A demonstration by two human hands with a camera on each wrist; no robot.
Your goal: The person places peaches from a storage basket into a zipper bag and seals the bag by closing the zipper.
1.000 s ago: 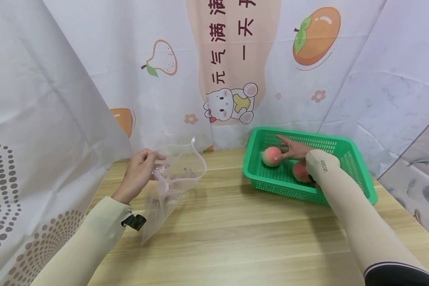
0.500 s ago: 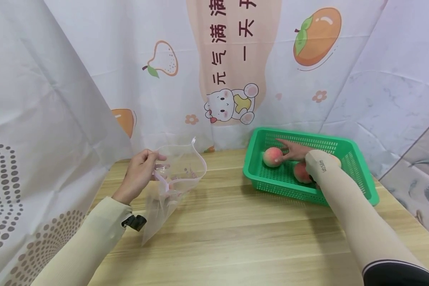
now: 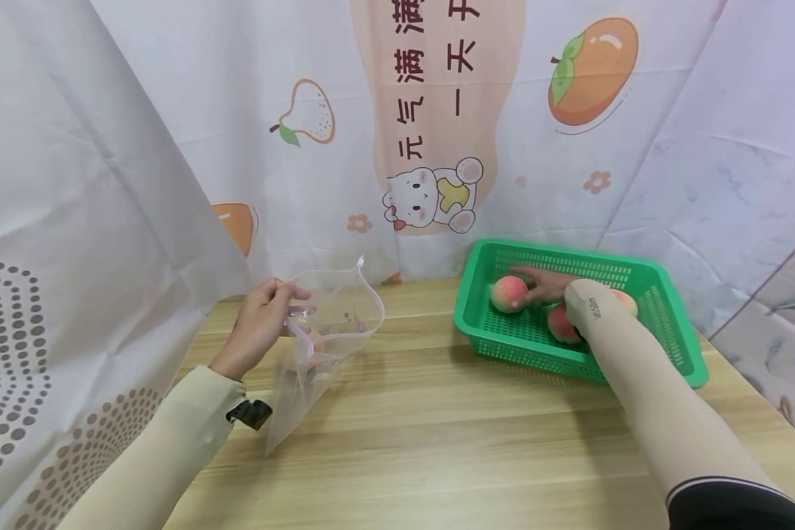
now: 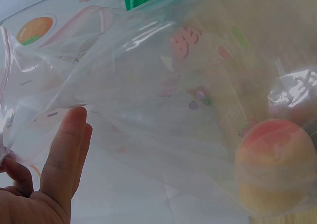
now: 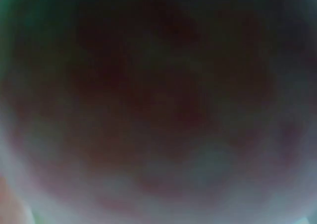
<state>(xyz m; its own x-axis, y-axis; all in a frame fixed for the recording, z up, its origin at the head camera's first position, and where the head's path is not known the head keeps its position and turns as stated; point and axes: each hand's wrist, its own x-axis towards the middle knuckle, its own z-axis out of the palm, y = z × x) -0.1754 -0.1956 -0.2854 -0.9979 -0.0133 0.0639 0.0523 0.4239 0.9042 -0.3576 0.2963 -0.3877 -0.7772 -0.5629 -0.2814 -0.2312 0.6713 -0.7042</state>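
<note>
At the left of the head view my left hand point(image 3: 255, 327) grips the edge of a clear zip-top bag point(image 3: 293, 405) printed with small fruit, and its mouth gapes. Inside the bag a peach point(image 4: 275, 169) shows in the left wrist view, with another pale round shape beside it. My right hand point(image 3: 547, 285) reaches into a green basket point(image 3: 530, 358). Its thumb touches the leftmost peach point(image 3: 508, 295), while a straight finger extends along that fruit's far side. A second peach point(image 3: 562, 324) lies near my wrist. Dark, blurred reddish roundness fills the right wrist view.
One more peach point(image 3: 626, 300) shows behind my right forearm in the basket. The wooden table point(image 3: 404, 427) spans the front. A printed white curtain point(image 3: 344, 169) hangs right behind it, and another sheet drapes down the left side.
The right hand's finger has come down closer to the leftmost peach, narrowing its gap to the thumb. The left hand and bag hold still; the head view has shifted slightly.
</note>
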